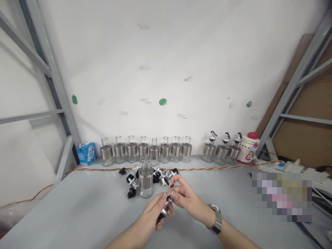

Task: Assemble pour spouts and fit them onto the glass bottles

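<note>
Two-handed work on a small pourer spout. The left hand (pixel 153 209) grasps the black-and-silver pourer spout (pixel 165 210) along its body, holding it tilted above the near part of the bench (pixel 98 204); the right hand (pixel 188 197) pinches at its upper end, index finger raised, the exact contact partly hidden by the fingers. The step appears to be adjusting or fitting the spout's small top part; it is best done with the left grip firm and low, so that the body cannot twist, while the right fingertips press squarely along the axis, using pads rather than nails. Just beyond stands an uncapped glass bottle (pixel 146 178), near enough to be knocked by a slip, with loose spout parts (pixel 131 181) around it. Farther back, by the wall, stand eight open bottles (pixel 154 151) and three spout-fitted bottles (pixel 221 152).
</note>
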`<state>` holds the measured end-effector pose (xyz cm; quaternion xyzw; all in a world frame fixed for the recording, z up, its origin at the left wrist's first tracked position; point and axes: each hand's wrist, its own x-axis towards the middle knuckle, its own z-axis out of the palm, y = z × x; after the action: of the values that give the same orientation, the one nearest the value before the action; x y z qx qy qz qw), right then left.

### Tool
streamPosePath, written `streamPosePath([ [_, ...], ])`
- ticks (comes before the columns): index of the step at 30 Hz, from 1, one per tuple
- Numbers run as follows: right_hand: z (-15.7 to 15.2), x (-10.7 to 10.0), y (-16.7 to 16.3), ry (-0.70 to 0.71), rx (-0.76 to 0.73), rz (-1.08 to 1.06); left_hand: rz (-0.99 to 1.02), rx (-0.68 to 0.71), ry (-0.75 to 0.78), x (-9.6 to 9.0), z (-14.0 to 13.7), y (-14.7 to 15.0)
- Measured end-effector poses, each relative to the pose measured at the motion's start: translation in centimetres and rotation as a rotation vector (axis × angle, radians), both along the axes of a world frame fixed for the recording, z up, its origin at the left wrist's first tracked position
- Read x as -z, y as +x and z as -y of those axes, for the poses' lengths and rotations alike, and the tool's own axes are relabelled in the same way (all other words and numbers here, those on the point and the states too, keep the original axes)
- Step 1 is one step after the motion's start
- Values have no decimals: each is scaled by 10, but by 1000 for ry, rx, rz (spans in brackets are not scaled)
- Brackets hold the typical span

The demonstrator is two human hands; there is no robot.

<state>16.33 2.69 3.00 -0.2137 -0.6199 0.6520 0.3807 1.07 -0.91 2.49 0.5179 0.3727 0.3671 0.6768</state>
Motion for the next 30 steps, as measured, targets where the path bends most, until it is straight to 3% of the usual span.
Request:
streamPosePath([
  [5, -9, 5, 4, -41, -14, 38, -51, -10, 46, -3, 0, -2],
  [9, -12, 7, 9, 11, -60, 177, -80, -18, 61, -4, 1, -5],
  [16, -3, -8, 14, 347, 51, 476, -91, -23, 65, -2, 0, -5],
  [21, -3, -11, 15, 465, 80, 546, -51, 38, 20, -8, 2, -6],
  [30, -3, -4, 13, 470, 107, 512, 0, 64, -168, 22, -14, -2],
])
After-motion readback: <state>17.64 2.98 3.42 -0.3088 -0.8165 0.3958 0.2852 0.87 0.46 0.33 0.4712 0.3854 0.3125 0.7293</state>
